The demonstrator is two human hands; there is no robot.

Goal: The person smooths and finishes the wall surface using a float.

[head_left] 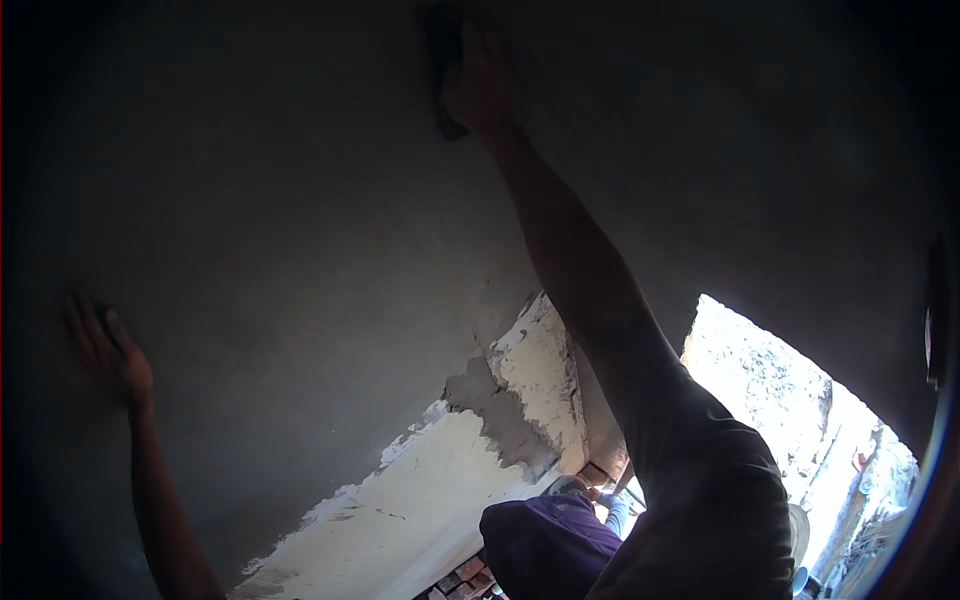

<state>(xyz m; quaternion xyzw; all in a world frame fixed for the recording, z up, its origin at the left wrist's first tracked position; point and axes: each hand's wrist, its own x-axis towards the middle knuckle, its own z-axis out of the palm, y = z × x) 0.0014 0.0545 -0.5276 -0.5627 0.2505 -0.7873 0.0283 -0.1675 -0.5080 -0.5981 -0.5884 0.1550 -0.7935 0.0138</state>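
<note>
My right hand [482, 85] is raised high on a dim grey plastered wall [290, 230]. Its fingers close round a dark, flat plastering float [446, 70], which lies against the wall. Shadow hides most of the float's far end and its handle. Low on the left, my left hand [108, 350] rests with stretched fingers on the same grey surface. Nothing shows clearly in it. Below and between my arms, the smooth grey coat ends in a ragged edge beside older pale wall [430, 500] with flaking patches.
Bright daylight comes through an opening [790, 390] at the right. Purple cloth [550, 545] shows at the bottom, near my right sleeve. Red bricks [466, 578] lie below the pale wall. A dark upright edge [935, 310] stands at the far right.
</note>
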